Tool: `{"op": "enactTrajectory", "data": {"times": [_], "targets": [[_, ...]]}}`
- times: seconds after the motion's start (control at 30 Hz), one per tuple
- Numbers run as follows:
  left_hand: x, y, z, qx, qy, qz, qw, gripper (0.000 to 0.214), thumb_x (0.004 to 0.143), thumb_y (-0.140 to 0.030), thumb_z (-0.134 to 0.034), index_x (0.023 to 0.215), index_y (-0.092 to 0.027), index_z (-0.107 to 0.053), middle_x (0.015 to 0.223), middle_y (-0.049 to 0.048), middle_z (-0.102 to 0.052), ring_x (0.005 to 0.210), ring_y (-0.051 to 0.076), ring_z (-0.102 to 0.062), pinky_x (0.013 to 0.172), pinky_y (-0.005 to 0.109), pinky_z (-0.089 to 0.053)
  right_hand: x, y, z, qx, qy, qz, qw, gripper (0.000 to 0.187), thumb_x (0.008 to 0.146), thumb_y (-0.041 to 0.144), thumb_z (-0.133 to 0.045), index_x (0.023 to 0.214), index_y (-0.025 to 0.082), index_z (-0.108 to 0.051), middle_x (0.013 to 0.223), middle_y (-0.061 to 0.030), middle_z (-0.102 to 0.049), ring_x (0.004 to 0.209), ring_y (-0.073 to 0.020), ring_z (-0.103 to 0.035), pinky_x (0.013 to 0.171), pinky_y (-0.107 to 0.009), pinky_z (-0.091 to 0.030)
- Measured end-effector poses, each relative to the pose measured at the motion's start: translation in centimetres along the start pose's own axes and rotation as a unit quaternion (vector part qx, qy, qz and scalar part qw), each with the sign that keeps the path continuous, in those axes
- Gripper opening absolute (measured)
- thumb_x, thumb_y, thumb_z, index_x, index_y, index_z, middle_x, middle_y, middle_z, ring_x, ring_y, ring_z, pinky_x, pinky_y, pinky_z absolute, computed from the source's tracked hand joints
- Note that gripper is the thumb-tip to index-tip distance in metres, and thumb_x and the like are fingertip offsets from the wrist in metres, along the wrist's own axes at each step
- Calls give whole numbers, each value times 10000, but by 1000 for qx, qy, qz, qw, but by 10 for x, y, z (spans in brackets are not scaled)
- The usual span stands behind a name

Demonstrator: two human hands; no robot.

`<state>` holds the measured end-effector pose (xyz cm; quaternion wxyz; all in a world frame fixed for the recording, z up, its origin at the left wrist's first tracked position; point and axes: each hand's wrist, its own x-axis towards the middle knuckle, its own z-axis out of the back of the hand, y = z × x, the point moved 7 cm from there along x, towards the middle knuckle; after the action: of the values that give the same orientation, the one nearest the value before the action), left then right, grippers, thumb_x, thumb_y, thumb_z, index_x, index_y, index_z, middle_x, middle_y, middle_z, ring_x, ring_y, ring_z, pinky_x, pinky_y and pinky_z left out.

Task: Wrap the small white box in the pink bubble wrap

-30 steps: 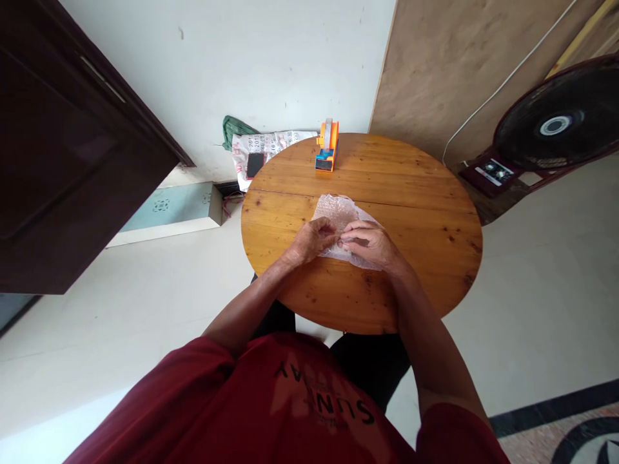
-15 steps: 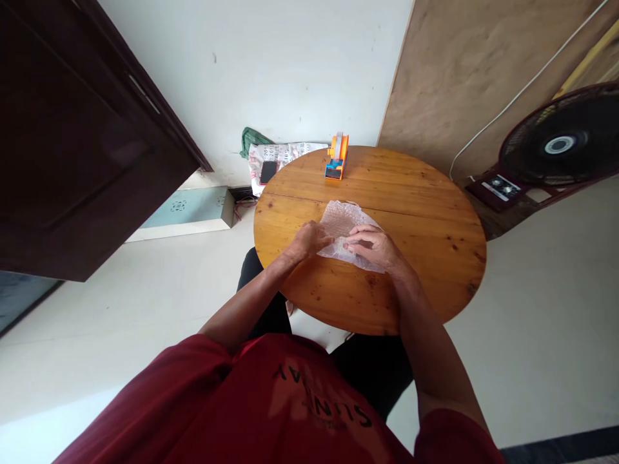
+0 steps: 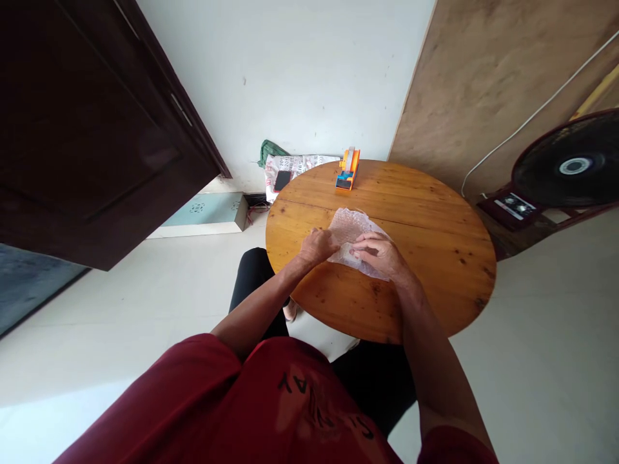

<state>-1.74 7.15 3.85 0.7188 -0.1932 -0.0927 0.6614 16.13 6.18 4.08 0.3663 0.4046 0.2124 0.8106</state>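
Note:
A piece of clear bubble wrap (image 3: 352,225) lies crumpled on the round wooden table (image 3: 430,245). My left hand (image 3: 316,247) is closed on its left edge, fingertips bent down onto the plastic. From the right, my right hand (image 3: 383,254) reaches over the near part of the wrap, its thumb and fingers pinching the film. Something pale shows under the plastic between the hands, too unclear to name. Toward the far edge of the table stands an orange and blue tape dispenser (image 3: 349,171), apart from both hands.
Behind the table, a dark phone-like slab (image 3: 282,181) rests on a printed white sack (image 3: 302,165) by the wall. A dark fan (image 3: 573,164) stands at the right. To the left are a dark door (image 3: 97,129) and a long pale box (image 3: 207,212).
The camera view has shifted, so the whole scene sits slightly lower and farther right. Both hands stay on the bubble wrap in nearly the same pose.

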Motion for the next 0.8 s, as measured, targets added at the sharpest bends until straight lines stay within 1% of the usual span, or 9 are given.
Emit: {"op": "enactTrajectory", "data": {"times": [0.1,0.17,0.23,0.33,0.4,0.57,0.67,0.73,0.8], "targets": [[-2,9,6,-30,-11,20,999,312,798,-485,-708,806,-177,-660,796,86,-686,856,244,-666,721,286,-487,0,1,0,2,0,2,1000,103,830,338,-717,839,272,-797,968,-47,-732,894,-206,-691,851,-393,-575],[-4,16,7,-89,-3,39,995,323,792,-497,-708,757,-190,-611,653,43,-643,724,216,-661,646,267,-470,0,1,0,10,1,3,1000,105,829,326,-711,842,268,-798,978,-52,-728,901,-208,-694,853,-392,-577],[-7,22,1,-174,33,62,982,313,789,-469,-716,736,-200,-564,544,4,-590,585,188,-634,569,250,-449,0,0,-1,14,4,1,1000,105,826,325,-715,840,263,-798,978,-55,-727,907,-212,-695,858,-394,-576],[-9,25,-13,-262,81,85,958,312,779,-428,-733,733,-200,-525,519,-18,-572,480,158,-590,502,233,-414,0,0,-1,4,9,-7,1000,109,829,336,-721,838,261,-800,981,-51,-734,903,-213,-696,859,-390,-572],[-7,24,-17,-253,66,76,962,293,780,-393,-728,719,-192,-525,536,-24,-561,487,139,-567,503,222,-391,1,0,0,-3,7,-7,1000,108,826,343,-729,835,263,-801,978,-47,-738,894,-212,-694,855,-389,-571],[-4,14,-16,-151,-12,32,988,184,781,-294,-685,713,-167,-572,625,-22,-551,641,138,-542,598,229,-391,1,0,0,6,11,-2,1000,110,829,346,-721,834,265,-796,967,-47,-730,921,-206,-689,877,-384,-569],[-8,7,-11,-119,-39,31,992,139,792,-254,-661,900,-168,-648,735,16,-612,741,184,-586,688,271,-438,0,-1,-1,2,7,-1,1000,108,831,334,-715,833,263,-796,966,-49,-731,915,-210,-689,882,-394,-567],[-11,1,-8,-108,-52,29,992,321,803,-214,-639,1123,-187,-643,798,42,-645,801,221,-624,753,305,-465,0,-2,-1,0,2,-3,1000,105,827,336,-719,831,264,-796,972,-50,-735,897,-213,-690,867,-400,-571],[-14,-6,-6,-109,-61,17,992,510,808,-175,-622,1314,-203,-568,831,57,-660,837,245,-645,798,326,-474,1,-3,-2,3,7,-8,1000,111,825,346,-723,845,266,-797,993,-52,-736,892,-213,-692,848,-400,-579]]}}
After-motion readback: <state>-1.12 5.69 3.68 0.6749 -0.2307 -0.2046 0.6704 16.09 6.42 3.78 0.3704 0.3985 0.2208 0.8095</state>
